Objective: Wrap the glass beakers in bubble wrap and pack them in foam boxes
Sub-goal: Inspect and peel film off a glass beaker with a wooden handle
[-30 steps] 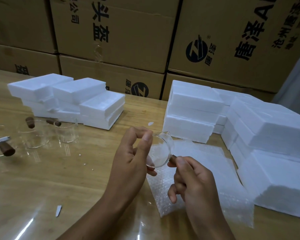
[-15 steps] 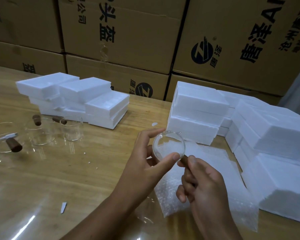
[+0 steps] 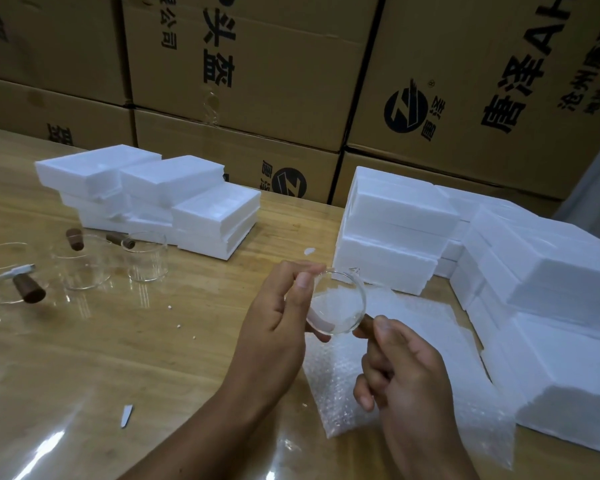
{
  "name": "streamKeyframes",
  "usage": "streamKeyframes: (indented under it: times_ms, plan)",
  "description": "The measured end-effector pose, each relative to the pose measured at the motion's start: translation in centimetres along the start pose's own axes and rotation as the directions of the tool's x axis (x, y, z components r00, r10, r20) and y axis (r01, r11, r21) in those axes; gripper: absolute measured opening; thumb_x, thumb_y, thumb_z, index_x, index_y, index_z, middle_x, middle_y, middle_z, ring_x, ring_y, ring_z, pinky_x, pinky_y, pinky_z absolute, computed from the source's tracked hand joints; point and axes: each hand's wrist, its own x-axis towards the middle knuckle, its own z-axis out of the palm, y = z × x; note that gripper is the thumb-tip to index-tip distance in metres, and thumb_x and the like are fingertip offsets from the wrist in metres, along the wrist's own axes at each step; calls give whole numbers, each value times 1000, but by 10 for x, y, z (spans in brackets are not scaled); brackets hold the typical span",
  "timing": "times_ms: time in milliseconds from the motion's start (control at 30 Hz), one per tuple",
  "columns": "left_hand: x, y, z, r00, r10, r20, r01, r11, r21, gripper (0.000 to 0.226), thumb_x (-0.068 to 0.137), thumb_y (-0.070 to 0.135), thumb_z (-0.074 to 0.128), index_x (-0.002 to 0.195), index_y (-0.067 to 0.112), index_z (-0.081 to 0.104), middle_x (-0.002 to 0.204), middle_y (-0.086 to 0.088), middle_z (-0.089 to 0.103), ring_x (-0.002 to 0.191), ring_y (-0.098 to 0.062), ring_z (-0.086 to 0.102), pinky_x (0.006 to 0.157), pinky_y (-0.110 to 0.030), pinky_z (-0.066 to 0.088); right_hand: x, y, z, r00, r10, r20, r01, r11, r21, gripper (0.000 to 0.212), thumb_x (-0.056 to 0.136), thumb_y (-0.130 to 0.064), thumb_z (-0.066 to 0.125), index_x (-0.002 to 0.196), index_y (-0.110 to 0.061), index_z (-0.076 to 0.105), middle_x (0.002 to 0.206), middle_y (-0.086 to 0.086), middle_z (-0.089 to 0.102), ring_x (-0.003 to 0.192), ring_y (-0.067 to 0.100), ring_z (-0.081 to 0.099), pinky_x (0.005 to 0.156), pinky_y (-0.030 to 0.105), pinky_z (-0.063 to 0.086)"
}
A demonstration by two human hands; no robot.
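Item under handling: one glass beaker (image 3: 336, 303), held in the air at centre frame, above the near left edge of the bubble wrap (image 3: 430, 358).

Orientation: the beaker is tipped onto its side. Its round face is turned toward me, so its long axis runs roughly away from me into the frame. I cannot tell whether the mouth or the base faces me. The pouring lip sits at the upper right of the rim. A short wooden handle (image 3: 366, 323) projects from the wall toward the lower right.

Grip: the fingers and thumb of my left hand (image 3: 278, 317) pinch the beaker's left wall. The fingers of my right hand (image 3: 402, 368) are curled round the wooden handle, thumb on top.

Surface: pale wood under a glossy clear sheet (image 3: 118, 341). The bubble wrap lies flat at lower right. Three further beakers (image 3: 146, 258) with brown handles stand at the left edge of the frame. A stack of foam boxes (image 3: 174, 202) stands behind them. More white foam blocks (image 3: 395, 230) are stacked at centre right and down the right side. White crumbs and a small white scrap (image 3: 126, 414) lie at lower left.

Room: brown cardboard cartons (image 3: 257, 81) with black printed characters and a round logo fill the background.
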Motion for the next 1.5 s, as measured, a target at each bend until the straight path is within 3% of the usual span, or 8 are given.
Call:
streamKeyframes:
  times_ms: [133, 300, 467, 667, 1033, 1133, 1333, 1500]
  plan:
    - [-4, -3, 1, 989, 9, 146, -16, 999, 45, 38, 95, 48, 46, 131, 41, 54, 113, 2, 65, 81, -17, 68, 76, -26, 55, 1, -2, -2, 999, 43, -24, -39, 986, 160, 33, 94, -27, 53, 78, -3, 70, 55, -1, 20, 44, 12, 19, 36, 24, 33]
    - [-7, -6, 1, 977, -73, 201, 69, 997, 27, 56, 81, 47, 71, 131, 51, 48, 105, -14, 67, 96, -30, 67, 88, -51, 56, 1, 1, -4, 999, 23, -47, -18, 995, 102, 34, 99, -25, 50, 80, -6, 71, 56, 1, 23, 43, 12, 23, 37, 25, 33]
    - [-7, -7, 1, 995, -44, 94, 37, 996, 82, 59, 70, 60, 77, 122, 53, 48, 110, 16, 65, 94, -5, 64, 77, -26, 51, -1, 4, 1, 995, -102, -15, 97, 973, -211, 32, 101, -32, 45, 80, -27, 70, 51, -6, 35, 40, 9, 35, 39, 26, 38]
    - [-2, -5, 1, 997, -36, -72, 39, 999, 31, 30, 77, 64, 64, 98, 43, 55, 114, 20, 63, 66, -12, 67, 62, -23, 54, -4, 5, 6, 971, -230, 58, 233, 880, -414, 34, 84, -57, 41, 85, -32, 65, 55, -16, 53, 41, 9, 42, 40, 30, 41]
    - [-5, -1, 2, 996, 48, 75, -52, 998, 42, 31, 99, 43, 45, 127, 39, 58, 93, 7, 68, 77, -14, 68, 78, -13, 49, 0, 3, -1, 998, -53, -13, 54, 998, 35, 31, 97, -30, 50, 82, -14, 72, 55, -3, 27, 42, 10, 27, 38, 24, 34]
    - [-6, -5, 1, 982, -7, 187, -2, 999, 48, 46, 91, 48, 56, 136, 49, 47, 99, -14, 65, 88, -25, 65, 86, -35, 55, 1, 3, -2, 1000, -24, -19, 26, 995, 97, 33, 97, -29, 50, 82, -11, 72, 57, 0, 24, 43, 11, 23, 38, 23, 33]
    - [-4, -9, -3, 978, -39, 205, 28, 998, 59, 68, 71, 56, 81, 127, 48, 44, 105, 21, 60, 86, -4, 65, 81, -18, 52, -2, 5, -2, 987, -151, -52, 133, 958, -255, 31, 100, -35, 44, 82, -30, 68, 49, -5, 39, 41, 9, 35, 38, 27, 38]
    - [1, -5, -4, 998, -27, 58, 24, 998, 50, 34, 76, 63, 68, 100, 46, 52, 120, 27, 58, 70, -15, 71, 72, -34, 60, -5, 5, 1, 953, -301, 22, 273, 828, -490, 37, 84, -60, 38, 85, -30, 62, 57, -15, 56, 45, 6, 47, 45, 28, 41]
